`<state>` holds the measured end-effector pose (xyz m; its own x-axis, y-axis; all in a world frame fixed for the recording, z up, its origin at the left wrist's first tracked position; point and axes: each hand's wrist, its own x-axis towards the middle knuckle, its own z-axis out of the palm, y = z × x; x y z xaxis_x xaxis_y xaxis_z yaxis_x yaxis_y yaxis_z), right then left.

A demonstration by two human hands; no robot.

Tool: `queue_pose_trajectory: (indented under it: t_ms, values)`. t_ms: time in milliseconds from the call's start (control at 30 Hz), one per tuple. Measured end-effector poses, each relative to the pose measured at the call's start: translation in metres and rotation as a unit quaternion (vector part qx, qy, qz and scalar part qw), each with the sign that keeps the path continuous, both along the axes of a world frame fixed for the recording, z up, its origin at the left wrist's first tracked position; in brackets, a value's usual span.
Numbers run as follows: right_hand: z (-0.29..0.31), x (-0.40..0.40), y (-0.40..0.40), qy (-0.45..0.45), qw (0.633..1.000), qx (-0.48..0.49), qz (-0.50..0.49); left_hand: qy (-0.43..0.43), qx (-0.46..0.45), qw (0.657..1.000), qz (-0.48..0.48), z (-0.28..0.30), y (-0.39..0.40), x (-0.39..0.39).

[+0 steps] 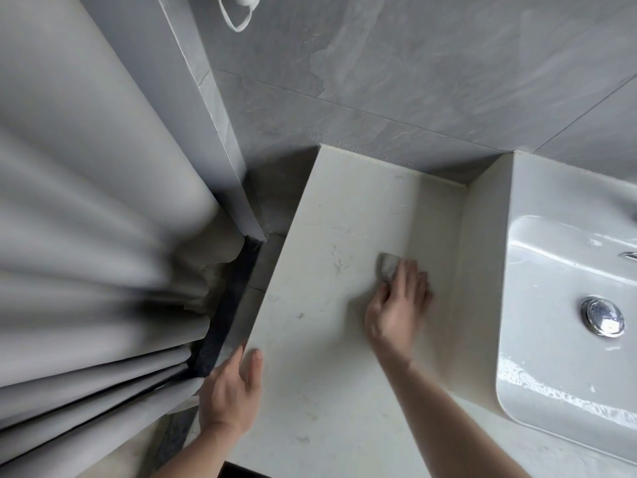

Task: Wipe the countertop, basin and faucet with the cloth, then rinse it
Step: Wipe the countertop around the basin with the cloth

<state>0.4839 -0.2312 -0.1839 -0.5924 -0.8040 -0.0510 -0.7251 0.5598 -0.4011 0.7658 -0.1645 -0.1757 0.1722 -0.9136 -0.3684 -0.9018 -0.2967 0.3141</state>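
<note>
The off-white countertop [331, 236] fills the middle of the head view, with faint scuffs and specks on it. My right hand [400, 305] presses a small grey cloth [389, 267] flat on the countertop near its right side; only the cloth's far end shows beyond my fingers. My left hand [231, 391] rests on the countertop's left edge, thumb on top and fingers over the side, holding nothing. The white basin [537, 257] sits to the right, wet at its near rim, with a chrome drain plug [603, 315]. A sliver of the faucet [629, 256] shows at the right border.
A grey shower curtain [86, 236] hangs in folds close to the left of the countertop. Grey wall tiles [431, 70] rise behind, with water droplets near the counter's back edge. A dark floor threshold [227, 305] runs between curtain and counter.
</note>
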Motion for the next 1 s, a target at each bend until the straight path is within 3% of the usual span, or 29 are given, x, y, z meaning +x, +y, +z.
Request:
queue_pose_trajectory:
  t_ms: [133, 267, 367, 467, 567, 700, 800, 900, 1000]
  values:
    - [0.009, 0.076, -0.004, -0.04, 0.984, 0.013, 0.171, 0.003, 0.002, 1.0, 0.008, 0.001, 0.0, -0.001]
    - [0.018, 0.139, 0.008, -0.06, 0.941, 0.03, 0.331, 0.013, -0.008, 1.0, 0.001, 0.003, 0.0, 0.0]
    - [0.021, 0.144, 0.014, -0.076, 0.925, 0.034, 0.37, 0.018, -0.017, 1.0, 0.0, 0.005, -0.001, 0.0]
    - [0.021, 0.119, 0.013, -0.194, 0.917, -0.032, 0.348, 0.017, -0.018, 1.0, 0.001, 0.007, -0.001, -0.001]
    - [0.012, 0.07, 0.0, -0.222, 0.934, -0.102, 0.26, 0.008, -0.007, 1.0, 0.002, 0.006, -0.001, -0.001]
    - [0.007, -0.017, -0.037, -0.142, 0.979, -0.135, 0.063, 0.007, 0.0, 1.0, 0.003, 0.006, -0.002, 0.0]
    - [0.009, -0.068, -0.06, -0.086, 0.993, -0.077, -0.03, 0.015, -0.005, 1.0, 0.007, 0.006, -0.001, 0.0]
    - [0.003, -0.076, -0.068, -0.018, 0.998, 0.009, -0.052, 0.013, -0.006, 1.0, 0.007, 0.006, -0.001, 0.001]
    - [-0.003, -0.049, -0.074, 0.014, 0.999, 0.021, -0.036, 0.007, -0.006, 1.0, -0.001, 0.006, -0.001, 0.001]
